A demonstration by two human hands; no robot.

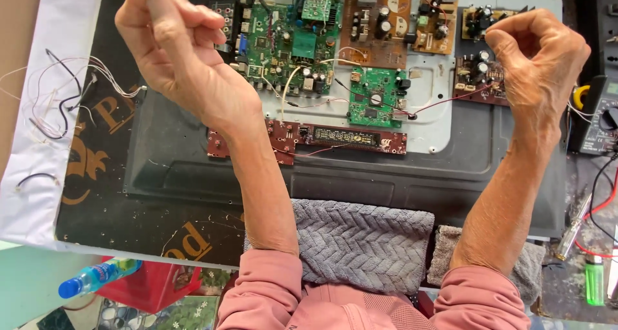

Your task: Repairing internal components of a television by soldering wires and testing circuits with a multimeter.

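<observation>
**Both hands up over the open TV back**

Your left hand [174, 47] is raised, fingers curled loosely in toward the palm, thumb against them, nothing in it that shows. Your right hand [539, 56] is raised too, fingers bent into a loose fist; can't tell if it pinches anything. Both hover above the work, touching none of it.

Below & between them: green main board [290, 44] w/ connectors, just right of your left hand. Smaller green board [374, 97] sits right of it, white and red wires running off. Brown power board [376, 21] at top centre. Small brown boards w/ capacitors [479, 73] lie just left of your right hand. Long red display strip board [322, 137] lies across the lower edge of the metal plate [431, 111].

All rests on the dark TV back panel [180, 156]. Grey towel [360, 240] between your forearms at the near edge. Loose wires [58, 92] on white sheet far left. Multimeter [595, 118] far right, green lighter [595, 278] below it. Blue bottle [96, 277] bottom left.
</observation>
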